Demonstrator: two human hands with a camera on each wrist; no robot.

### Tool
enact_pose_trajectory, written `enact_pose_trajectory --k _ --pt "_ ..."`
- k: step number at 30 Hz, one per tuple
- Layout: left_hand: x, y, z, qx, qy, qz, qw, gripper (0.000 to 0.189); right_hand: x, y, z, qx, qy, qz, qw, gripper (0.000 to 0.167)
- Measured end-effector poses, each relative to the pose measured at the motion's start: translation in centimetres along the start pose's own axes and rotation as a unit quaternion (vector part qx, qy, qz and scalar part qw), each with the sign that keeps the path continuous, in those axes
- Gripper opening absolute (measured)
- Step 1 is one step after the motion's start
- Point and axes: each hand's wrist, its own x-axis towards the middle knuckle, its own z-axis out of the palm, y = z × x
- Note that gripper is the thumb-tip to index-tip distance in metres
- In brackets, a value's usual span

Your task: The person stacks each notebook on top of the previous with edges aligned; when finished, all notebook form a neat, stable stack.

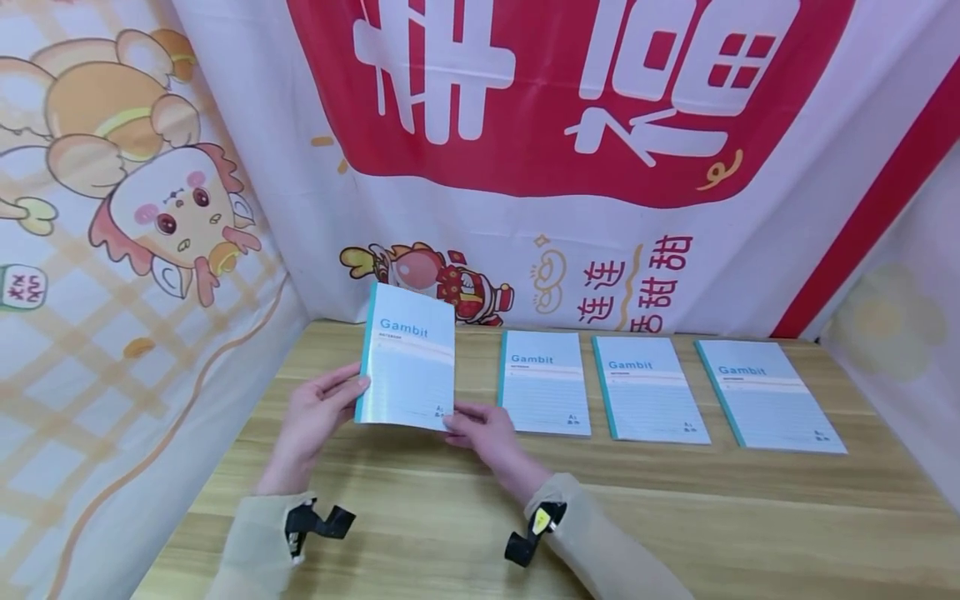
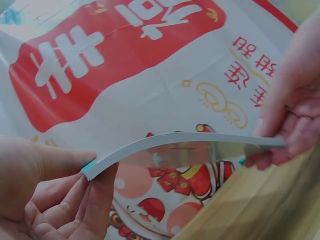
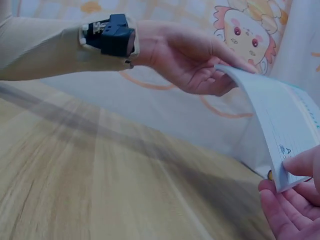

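A person's left hand [image 1: 318, 408] and right hand [image 1: 486, 433], equally near, pinch opposite long edges of a bowed notebook [image 1: 408, 362] in their fingers [image 2: 97, 202], its long axis running away from the person, held aloft left of the three notebooks [image 1: 651, 392]

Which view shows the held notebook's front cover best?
Head view: the held notebook faces the camera, its "Gambit" cover readable. The left wrist view shows its curved edge, not the front; the right wrist view, the cover slanted and cut off by the frame.
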Motion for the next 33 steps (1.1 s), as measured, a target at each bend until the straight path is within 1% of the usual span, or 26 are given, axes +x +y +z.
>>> enact_pose_trajectory --k 4,7,13,17,21,27,30,33 --pt "0.3 -0.1 1.3 -0.012 0.012 -0.01 0.9998 0.054 -0.3 -1.2 -1.3 -0.021 0.046 -0.015 0.9986 0.044" --pt "0.6 -0.2 2.2 -0.005 0.018 -0.02 0.9996 0.053 -0.5 -2.0 -2.3 -0.032 0.068 -0.019 0.997 0.043" --pt "1.3 -0.9 4.0 0.001 0.018 -0.017 0.9997 0.048 -0.9 -2.6 -4.4 -0.05 0.078 -0.031 0.9952 0.043" --pt "1.9 -1.5 5.5 0.001 0.012 -0.021 0.9997 0.046 -1.3 -2.7 -6.0 -0.076 0.092 -0.036 0.9922 0.041" --pt "2.4 -1.5 7.0 0.006 0.005 -0.021 0.9997 0.045 -1.6 -3.0 -7.4 -0.105 0.108 -0.041 0.9878 0.038" --pt "2.9 -1.2 8.9 0.016 -0.001 -0.023 0.9996 0.041 -2.0 -3.5 -9.1 -0.138 0.137 -0.03 0.9804 0.036" --pt "3.2 -1.4 9.7 0.021 -0.005 -0.018 0.9996 0.039 -2.1 -3.6 -9.8 -0.142 0.151 -0.025 0.978 0.037" --pt "3.5 -1.8 10.4 0.02 -0.004 -0.014 0.9997 0.036 -2.3 -3.8 -10.4 -0.147 0.155 -0.02 0.9766 0.039"
